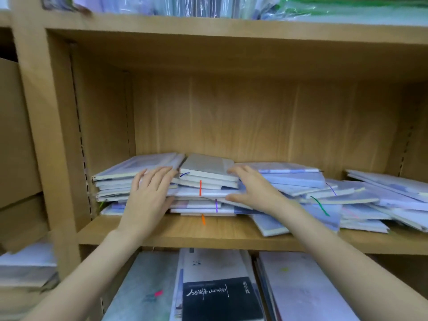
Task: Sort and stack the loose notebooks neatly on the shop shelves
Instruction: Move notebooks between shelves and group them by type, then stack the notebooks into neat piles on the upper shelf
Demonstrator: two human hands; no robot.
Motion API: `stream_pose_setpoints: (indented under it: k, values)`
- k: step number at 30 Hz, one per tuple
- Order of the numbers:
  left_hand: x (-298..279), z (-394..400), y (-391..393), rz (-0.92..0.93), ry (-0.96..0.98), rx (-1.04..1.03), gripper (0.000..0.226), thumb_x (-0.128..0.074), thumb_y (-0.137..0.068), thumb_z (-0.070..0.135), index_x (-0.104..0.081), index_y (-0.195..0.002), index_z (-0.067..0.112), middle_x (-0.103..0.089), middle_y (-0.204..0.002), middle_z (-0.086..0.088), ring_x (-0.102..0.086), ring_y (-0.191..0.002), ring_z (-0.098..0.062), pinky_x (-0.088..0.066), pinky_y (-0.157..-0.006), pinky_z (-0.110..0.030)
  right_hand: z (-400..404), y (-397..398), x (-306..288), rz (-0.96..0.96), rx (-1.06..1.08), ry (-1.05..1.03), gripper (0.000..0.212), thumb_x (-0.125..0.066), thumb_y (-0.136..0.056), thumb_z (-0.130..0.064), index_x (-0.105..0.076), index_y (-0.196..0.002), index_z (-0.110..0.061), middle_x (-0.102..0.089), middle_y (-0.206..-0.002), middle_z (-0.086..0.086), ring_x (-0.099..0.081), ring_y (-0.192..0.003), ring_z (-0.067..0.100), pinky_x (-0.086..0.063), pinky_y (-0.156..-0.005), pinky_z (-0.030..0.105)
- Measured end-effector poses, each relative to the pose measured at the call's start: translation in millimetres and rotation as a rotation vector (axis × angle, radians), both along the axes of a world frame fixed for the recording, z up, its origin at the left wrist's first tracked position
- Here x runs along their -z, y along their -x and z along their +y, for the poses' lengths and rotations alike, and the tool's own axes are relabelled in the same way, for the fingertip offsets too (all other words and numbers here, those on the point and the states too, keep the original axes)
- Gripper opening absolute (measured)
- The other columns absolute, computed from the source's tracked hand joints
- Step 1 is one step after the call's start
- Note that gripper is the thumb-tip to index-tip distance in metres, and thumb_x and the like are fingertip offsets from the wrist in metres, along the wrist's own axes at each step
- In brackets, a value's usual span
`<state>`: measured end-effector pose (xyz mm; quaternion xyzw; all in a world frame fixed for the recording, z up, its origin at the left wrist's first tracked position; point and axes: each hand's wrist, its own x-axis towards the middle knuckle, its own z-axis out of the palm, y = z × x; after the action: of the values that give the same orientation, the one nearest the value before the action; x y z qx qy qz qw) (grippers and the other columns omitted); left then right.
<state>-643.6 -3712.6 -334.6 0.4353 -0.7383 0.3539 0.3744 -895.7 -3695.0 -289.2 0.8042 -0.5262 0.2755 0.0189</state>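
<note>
Head view: a wooden shelf [162, 235] carries loose notebooks in uneven piles. The middle pile [203, 193] sits toward the shelf's left end, near the front edge; more notebooks [347, 198] slump in a fan toward the right end. Left hand [150, 193] lies flat against the pile's left side, fingers straight and together. Right hand [252, 188] presses its right side, fingers spread and relaxed, thumb low. Neither hand grips anything. Books [217, 295] lie on the shelf below.

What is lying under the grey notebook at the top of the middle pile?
Under the grey notebook lie more flat notebooks with orange and purple ribbons. The left hand and right hand cover the pile's sides.
</note>
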Motion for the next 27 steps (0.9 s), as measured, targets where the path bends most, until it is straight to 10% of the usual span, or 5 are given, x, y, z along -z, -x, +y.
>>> stream_pose_setpoints:
  k: [8,16,22,27]
  values:
    - [-8,-4,-47,0.375,-0.214,0.002,0.076,-0.072,-0.078,0.032,-0.033,-0.141,0.011,-0.045,-0.138,-0.007,-0.037,-0.130,-0.025,-0.018,-0.112,-0.041,-33,-37,-15,0.162,-0.003,0.045,0.058,-0.061,-0.086,-0.045,-0.044,-0.133,-0.016,-0.046,-0.133,0.007,-0.040,-0.125,0.025,-0.030,-0.106,0.041]
    - [-14,-17,-73,0.139,-0.301,-0.106,0.079,-0.067,-0.079,0.046,-0.029,-0.143,0.019,-0.045,-0.137,0.001,-0.036,-0.129,-0.020,-0.022,-0.108,-0.037,-46,-36,-22,0.431,0.055,0.203,0.053,-0.053,-0.087,-0.052,-0.045,-0.129,-0.020,-0.055,-0.125,0.002,-0.050,-0.116,0.022,-0.035,-0.096,0.033]
    - [-31,-23,-80,0.112,-0.318,-0.056,0.062,-0.066,-0.079,0.046,-0.043,-0.133,0.028,-0.050,-0.126,0.008,-0.040,-0.117,-0.017,-0.027,-0.095,-0.034,-50,-31,-40,0.131,0.044,0.305,0.036,-0.056,-0.089,-0.045,-0.056,-0.103,-0.012,-0.063,-0.087,0.004,-0.058,-0.084,0.027,-0.046,-0.069,0.037]
    - [-45,-30,-83,0.110,-0.376,-0.067,0.060,-0.062,-0.079,0.052,-0.044,-0.133,0.032,-0.052,-0.122,0.010,-0.043,-0.114,-0.016,-0.027,-0.096,-0.036,-53,-30,-35,0.148,0.052,0.295,0.036,-0.056,-0.090,-0.040,-0.055,-0.112,-0.011,-0.063,-0.095,0.006,-0.058,-0.089,0.028,-0.048,-0.073,0.040]
